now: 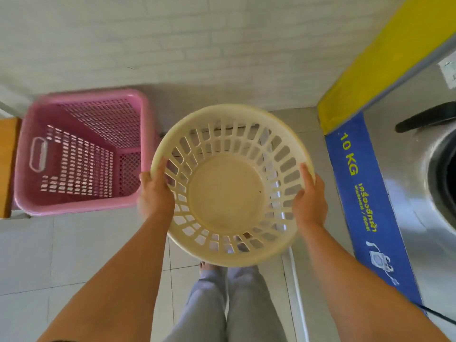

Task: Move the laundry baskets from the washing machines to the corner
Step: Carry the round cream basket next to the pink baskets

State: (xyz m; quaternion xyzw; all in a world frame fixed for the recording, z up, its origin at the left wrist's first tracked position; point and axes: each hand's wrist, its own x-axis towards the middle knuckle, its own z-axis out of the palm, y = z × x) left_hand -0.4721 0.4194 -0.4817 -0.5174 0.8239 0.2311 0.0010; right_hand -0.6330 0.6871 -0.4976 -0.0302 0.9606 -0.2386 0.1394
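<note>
Beside the washing machine (419,169), the left hand (155,196) and right hand (309,201) are gripping the cream round basket's (227,193) rim above the floor; 1 pink basket (79,154) is already sitting by the wall corner.

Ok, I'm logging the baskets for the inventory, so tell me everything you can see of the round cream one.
The round cream basket looks like moulded plastic, with a solid flat bottom, slotted flaring walls and a smooth rolled rim. It is empty and slightly yellowed. It is held in the air above the tiled floor, tipped towards the camera. The left hand and right hand grip opposite sides of its rim, thumbs inside. Nothing else touches it.
</note>
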